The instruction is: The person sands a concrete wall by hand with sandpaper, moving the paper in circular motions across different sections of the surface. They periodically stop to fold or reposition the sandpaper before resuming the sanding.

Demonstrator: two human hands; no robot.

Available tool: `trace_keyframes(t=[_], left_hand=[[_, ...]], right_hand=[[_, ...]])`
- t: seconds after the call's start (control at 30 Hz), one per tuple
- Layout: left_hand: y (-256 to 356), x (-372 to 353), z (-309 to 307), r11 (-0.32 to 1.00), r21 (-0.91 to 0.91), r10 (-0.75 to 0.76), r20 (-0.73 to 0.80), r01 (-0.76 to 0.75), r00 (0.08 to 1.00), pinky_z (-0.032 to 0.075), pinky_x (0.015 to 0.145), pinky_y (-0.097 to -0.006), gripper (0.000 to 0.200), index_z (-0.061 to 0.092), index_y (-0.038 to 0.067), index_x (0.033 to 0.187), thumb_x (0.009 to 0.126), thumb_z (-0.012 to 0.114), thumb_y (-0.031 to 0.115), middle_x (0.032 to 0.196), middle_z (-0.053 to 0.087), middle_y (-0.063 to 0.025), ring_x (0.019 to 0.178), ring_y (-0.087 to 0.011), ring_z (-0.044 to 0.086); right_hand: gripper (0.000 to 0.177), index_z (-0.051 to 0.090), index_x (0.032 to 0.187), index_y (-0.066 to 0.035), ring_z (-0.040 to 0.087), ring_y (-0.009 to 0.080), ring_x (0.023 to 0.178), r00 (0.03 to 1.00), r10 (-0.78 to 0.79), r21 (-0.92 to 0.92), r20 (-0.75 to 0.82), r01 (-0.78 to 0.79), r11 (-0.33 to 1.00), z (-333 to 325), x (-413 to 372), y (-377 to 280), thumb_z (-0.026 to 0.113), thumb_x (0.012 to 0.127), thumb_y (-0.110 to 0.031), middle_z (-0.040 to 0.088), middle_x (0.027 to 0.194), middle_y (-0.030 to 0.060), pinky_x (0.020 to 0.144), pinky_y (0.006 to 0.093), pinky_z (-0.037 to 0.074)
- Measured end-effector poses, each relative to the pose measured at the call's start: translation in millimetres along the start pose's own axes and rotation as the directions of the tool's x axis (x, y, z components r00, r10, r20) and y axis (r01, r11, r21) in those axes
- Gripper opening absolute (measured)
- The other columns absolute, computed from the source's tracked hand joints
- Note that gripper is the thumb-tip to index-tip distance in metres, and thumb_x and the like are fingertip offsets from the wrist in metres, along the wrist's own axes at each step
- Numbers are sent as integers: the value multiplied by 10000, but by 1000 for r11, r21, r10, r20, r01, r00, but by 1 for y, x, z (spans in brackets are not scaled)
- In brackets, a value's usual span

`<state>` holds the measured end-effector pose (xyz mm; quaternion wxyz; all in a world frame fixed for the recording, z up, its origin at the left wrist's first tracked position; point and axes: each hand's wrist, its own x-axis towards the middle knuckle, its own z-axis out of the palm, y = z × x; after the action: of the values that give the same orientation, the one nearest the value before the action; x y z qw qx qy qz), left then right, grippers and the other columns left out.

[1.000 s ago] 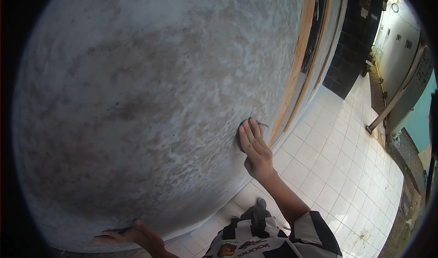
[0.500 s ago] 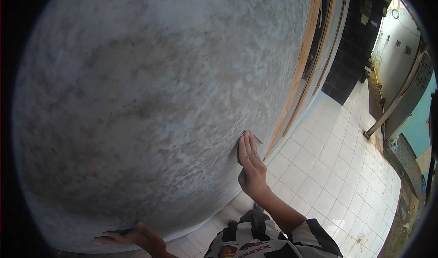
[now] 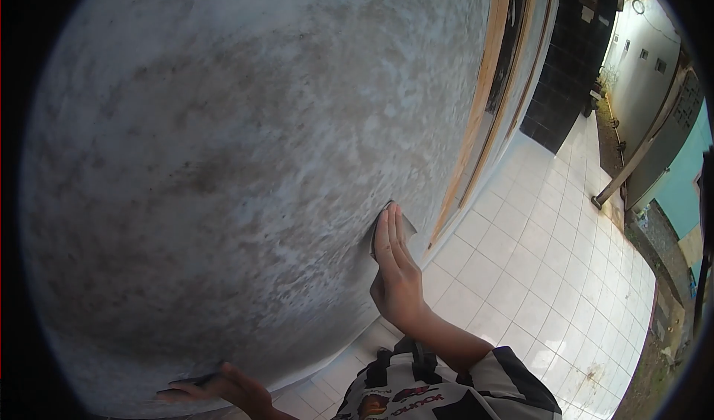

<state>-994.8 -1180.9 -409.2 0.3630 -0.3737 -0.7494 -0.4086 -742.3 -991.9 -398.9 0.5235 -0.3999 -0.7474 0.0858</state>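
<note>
A large grey-white wall [image 3: 223, 123], mottled with brownish patches, fills most of the head view. Against its surface, near the lower right, my right hand [image 3: 399, 271] presses a grey sheet of sandpaper [image 3: 408, 225] with fingers straight and held together. The sheet's edges stick out on both sides of the fingers. At the bottom left, my left hand [image 3: 234, 390] is beside the wall, fingers pointing left and thumb raised. A dark flat piece [image 3: 195, 380] shows between that thumb and the fingers; its kind I cannot tell.
A wooden frame [image 3: 476, 123] runs along the wall's right edge. Beyond are black tiles [image 3: 563, 78] and a white tiled floor [image 3: 520, 271]. A slanted post [image 3: 632, 171] stands at the far right, by an outdoor passage. My striped shirt [image 3: 416, 390] shows below.
My right hand and the sandpaper have shifted slightly up and left along the wall. My left hand stays in nearly the same place. The view has moved a little.
</note>
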Motion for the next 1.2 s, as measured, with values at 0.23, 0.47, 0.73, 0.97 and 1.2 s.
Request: trace_keyframes(t=[0.23, 0.47, 0.73, 0.97, 1.2], left_hand=[[-5, -5, 1, 998, -50, -36, 37, 38, 999, 132, 1238, -693, 917, -132, 213, 1639, 1040, 396, 662, 1638, -335, -198, 1547, -435, -227], [-4, -3, 0, 999, 10, -43, 54, 42, 998, 138, 1242, -686, 923, -154, 205, 1633, 1041, 380, 668, 1634, -353, -183, 1543, -419, -247], [-2, -2, 2, 999, -29, -38, 36, 39, 999, 209, 1237, -670, 900, -167, 206, 1628, 1053, 364, 651, 1633, -347, -192, 1565, -431, -159], [-2, -1, 1, 998, 11, -59, 12, 59, 998, 256, 1241, -599, 1094, -145, 27, 1609, 984, 357, 772, 1659, -207, -245, 1571, -433, -86], [-1, -1, 3, 998, 40, -56, -6, 56, 998, 265, 1234, -610, 1080, -128, 16, 1613, 995, 363, 753, 1657, -213, -241, 1569, -432, -92]], right_hand=[[902, 278, 1545, 140, 258, 503, 1509, 996, 80, -48, 38, -79, 996, -3, 4, -13, 481, 675, 258, 263, 1605, 381, 1173, 484, 434], [890, 286, 1543, 137, 266, 507, 1504, 997, 41, -33, 62, -39, 999, -5, 4, -17, 474, 682, 256, 270, 1593, 396, 1151, 473, 457], [875, 296, 1542, 134, 277, 507, 1503, 998, 54, -46, 41, -52, 998, -8, 8, -12, 480, 694, 252, 290, 1593, 384, 1144, 469, 459], [882, 307, 1546, 117, 248, 478, 1526, 997, 34, -60, 72, -30, 998, -13, 9, -2, 482, 692, 247, 264, 1617, 361, 1161, 473, 435], [867, 319, 1547, 104, 243, 486, 1528, 998, 51, -94, 48, -47, 994, -1, 3, 0, 474, 708, 256, 259, 1631, 338, 1197, 502, 384]])
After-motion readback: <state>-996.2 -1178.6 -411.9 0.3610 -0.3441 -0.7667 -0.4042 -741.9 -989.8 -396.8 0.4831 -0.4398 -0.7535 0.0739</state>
